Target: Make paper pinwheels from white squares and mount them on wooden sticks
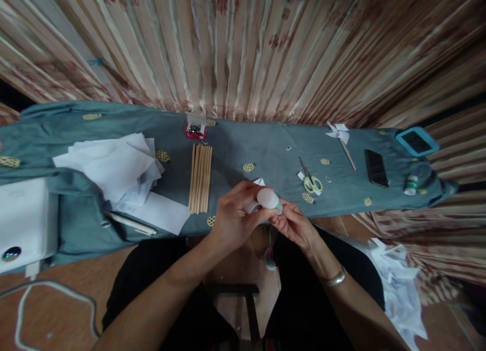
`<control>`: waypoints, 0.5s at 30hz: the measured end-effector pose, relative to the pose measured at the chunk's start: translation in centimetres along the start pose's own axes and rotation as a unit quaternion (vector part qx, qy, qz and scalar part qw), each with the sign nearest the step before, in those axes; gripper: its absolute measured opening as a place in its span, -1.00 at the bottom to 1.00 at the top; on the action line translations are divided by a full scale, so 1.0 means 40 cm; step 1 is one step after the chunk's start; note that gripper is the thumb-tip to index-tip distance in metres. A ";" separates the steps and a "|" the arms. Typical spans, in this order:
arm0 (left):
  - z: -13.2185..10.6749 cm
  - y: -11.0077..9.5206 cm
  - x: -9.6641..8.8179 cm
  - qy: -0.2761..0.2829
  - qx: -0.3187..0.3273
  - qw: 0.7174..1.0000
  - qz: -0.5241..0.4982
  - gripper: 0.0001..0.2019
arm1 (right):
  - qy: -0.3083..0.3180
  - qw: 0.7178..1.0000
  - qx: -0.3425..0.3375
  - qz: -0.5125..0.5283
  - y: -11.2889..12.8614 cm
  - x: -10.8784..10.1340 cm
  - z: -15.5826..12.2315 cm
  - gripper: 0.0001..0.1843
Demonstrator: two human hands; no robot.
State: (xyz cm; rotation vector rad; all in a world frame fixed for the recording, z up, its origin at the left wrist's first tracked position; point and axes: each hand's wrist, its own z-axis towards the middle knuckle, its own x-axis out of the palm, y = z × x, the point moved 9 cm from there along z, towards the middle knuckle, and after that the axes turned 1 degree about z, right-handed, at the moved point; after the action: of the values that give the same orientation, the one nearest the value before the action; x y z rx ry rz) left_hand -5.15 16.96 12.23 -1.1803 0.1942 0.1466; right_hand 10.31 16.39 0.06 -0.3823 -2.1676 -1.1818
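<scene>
My left hand is wrapped round a small white-and-green cylinder, its round white end facing up at me. The fingers of my right hand are pinched together at the cylinder's green side; what else they grip is hidden. Just beyond my left hand, a folded bit of white paper shows on the cloth. Scissors with light green handles lie to the right of my hands, over paper scraps. A row of wooden sticks lies to the left.
The grey-green cloth bears a paper pile, a pen, a red box of small metal pieces, a paper pinwheel, a phone, a blue-framed device and a green-and-white tube. A white device stands left.
</scene>
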 end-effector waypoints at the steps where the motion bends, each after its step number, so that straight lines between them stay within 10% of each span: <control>1: 0.001 0.004 -0.002 -0.002 -0.007 1.000 -0.008 -0.83 | 0.005 1.000 0.005 0.000 -0.001 0.002 -0.002 -0.66; 15: -0.006 0.007 0.020 0.021 -0.011 0.999 -0.032 -0.86 | 0.010 0.998 0.063 -0.002 -0.039 -0.004 -0.013 -0.62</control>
State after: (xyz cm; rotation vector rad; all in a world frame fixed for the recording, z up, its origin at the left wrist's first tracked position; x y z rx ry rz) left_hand -4.44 16.84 11.70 -1.2102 0.1917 0.0692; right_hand 9.81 15.09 -0.83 -0.3104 -2.2119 -1.0413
